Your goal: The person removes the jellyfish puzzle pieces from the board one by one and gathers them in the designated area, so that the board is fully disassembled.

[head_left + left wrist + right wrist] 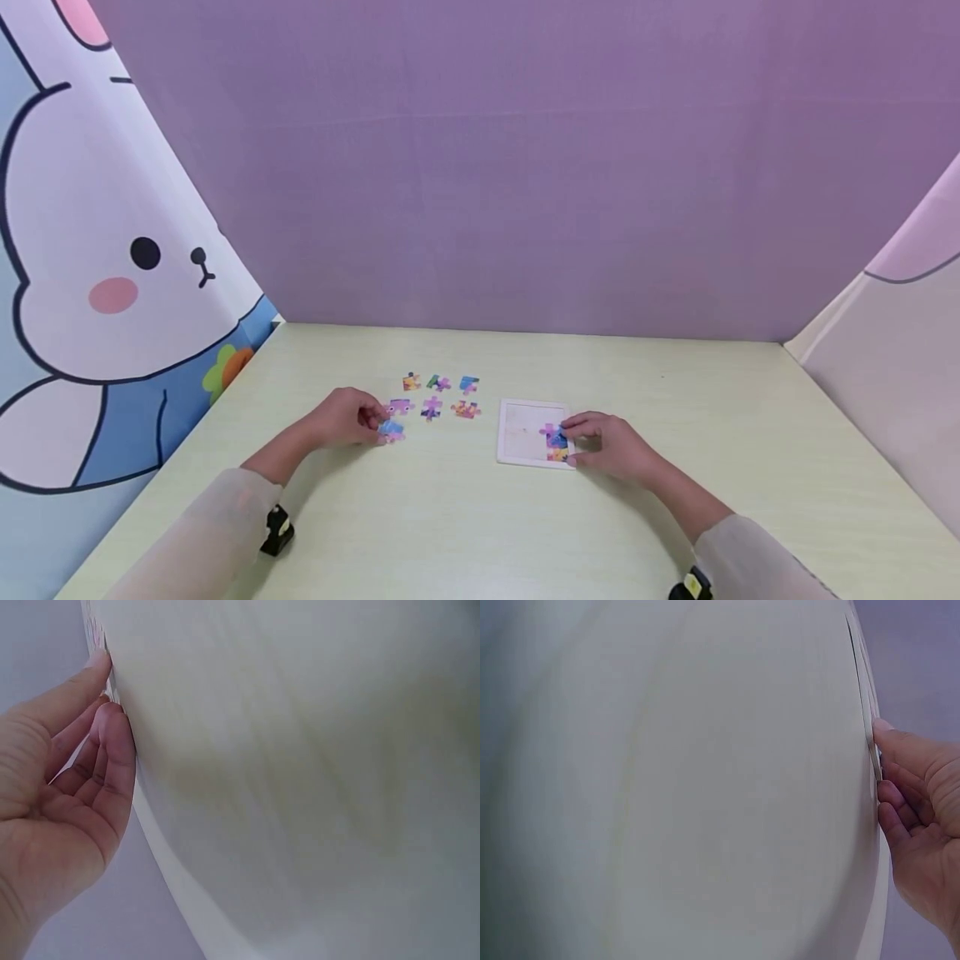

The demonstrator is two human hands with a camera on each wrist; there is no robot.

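Note:
My left hand (350,418) is at the left of a group of loose jigsaw pieces, thumb and forefinger pinching a blue and pink jigsaw piece (391,430) at its left side. In the left wrist view the other fingers of the left hand (82,761) are curled. My right hand (611,446) holds the right side of a white square puzzle tray (521,461), fingertips over its edge and thumb at the lower right corner. Inside that tray, along the right, lie joined pieces: a blue and pink one (553,437) and an orange one (557,455).
Several loose pieces lie in two rows between the hands, among them a pink piece with eyes (401,407) and an orange one (466,409). The pale table (450,525) ends at a purple backdrop (525,208). A rabbit-print cloth (90,208) hangs at the left.

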